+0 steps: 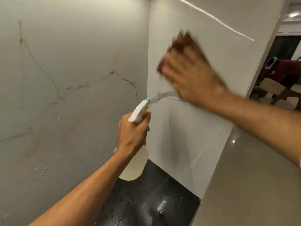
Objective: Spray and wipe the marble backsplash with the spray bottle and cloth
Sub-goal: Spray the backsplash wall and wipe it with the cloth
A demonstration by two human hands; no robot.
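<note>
The white marble backsplash [73,70] with grey veins fills the left; its lower part is beaded with spray droplets. It meets a second marble panel [219,38] at a corner. My left hand [132,132] grips the neck of a pale spray bottle [135,165], with the white trigger head and blue nozzle pointing at the corner. My right hand [193,74], blurred by motion, presses a dark reddish-brown cloth [180,44] flat against the right panel with the fingers spread. Most of the cloth is hidden under the hand.
A black countertop [146,201], wet with droplets, lies below the corner. A glossy beige surface [252,176] stands at the right. Through an opening at the far right are wooden chairs [275,90] and a dark red item [286,69].
</note>
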